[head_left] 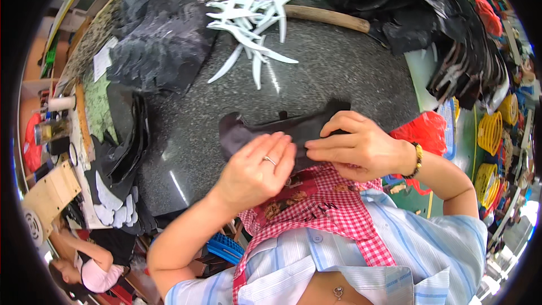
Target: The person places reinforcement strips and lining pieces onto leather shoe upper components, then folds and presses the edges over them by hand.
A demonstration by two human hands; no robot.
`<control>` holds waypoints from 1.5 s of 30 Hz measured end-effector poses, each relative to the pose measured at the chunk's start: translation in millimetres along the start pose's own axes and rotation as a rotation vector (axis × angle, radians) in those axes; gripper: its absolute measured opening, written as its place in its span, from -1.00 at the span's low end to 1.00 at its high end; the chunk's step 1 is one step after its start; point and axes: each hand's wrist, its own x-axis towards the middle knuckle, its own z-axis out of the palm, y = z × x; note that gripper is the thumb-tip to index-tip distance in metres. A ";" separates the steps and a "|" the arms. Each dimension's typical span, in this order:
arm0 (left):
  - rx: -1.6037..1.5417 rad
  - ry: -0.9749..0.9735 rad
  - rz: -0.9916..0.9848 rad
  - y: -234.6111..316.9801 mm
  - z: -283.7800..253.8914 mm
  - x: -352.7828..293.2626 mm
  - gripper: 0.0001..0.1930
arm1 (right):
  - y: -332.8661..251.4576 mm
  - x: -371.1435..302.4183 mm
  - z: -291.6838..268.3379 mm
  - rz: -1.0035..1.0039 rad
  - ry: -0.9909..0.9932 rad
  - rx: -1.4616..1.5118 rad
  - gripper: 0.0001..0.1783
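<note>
A dark, curved leather piece (265, 127) lies across the near edge of the stone table, its ends reaching out to both sides. My left hand (257, 164) is over its near side, fingers straight and pressed together on the leather, with the thumb hidden. My right hand (361, 144) has its fingers bent around the right part of the piece, pinching it near the edge. What lies under the fingertips is hidden. Beyond the hands, several white curved strips (248, 22) are heaped loosely on the table.
Black leather pieces are stacked at the far left (158, 51), far right (406, 11) and left edge (127, 141). A wooden-handled tool (327, 17) lies beside the white strips. A red plastic bag (423, 135) hangs at the right. Another person (93, 262) sits at lower left.
</note>
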 end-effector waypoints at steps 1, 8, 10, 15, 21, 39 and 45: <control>-0.004 0.119 -0.091 11.5 12.1 -3.9 -0.75 | -7.6 12.3 -1.4 -0.023 -0.001 0.011 -0.50; 0.100 0.102 -0.366 26.0 16.6 -34.8 -0.67 | -42.3 63.4 11.4 -0.099 -0.282 -0.676 -0.57; 0.127 0.085 -0.376 21.2 18.9 -43.9 -0.60 | -39.2 60.0 10.2 -0.120 -0.279 -0.677 -0.55; 0.112 -0.010 -0.471 0.2 -6.4 -56.9 -0.31 | -49.2 54.9 18.0 -0.103 -0.409 -0.835 -0.41; -0.050 0.199 -0.296 22.7 13.0 -12.1 -0.69 | -52.1 90.7 -23.0 0.025 -0.565 -0.527 -0.58; -0.027 0.395 -0.541 -23.8 -73.6 42.8 -0.63 | 131.5 50.7 -207.1 0.605 0.104 -0.734 -0.79; -0.104 0.653 -0.386 -80.3 -8.3 186.5 -0.55 | 98.5 22.3 -124.8 0.095 0.321 -1.010 -0.76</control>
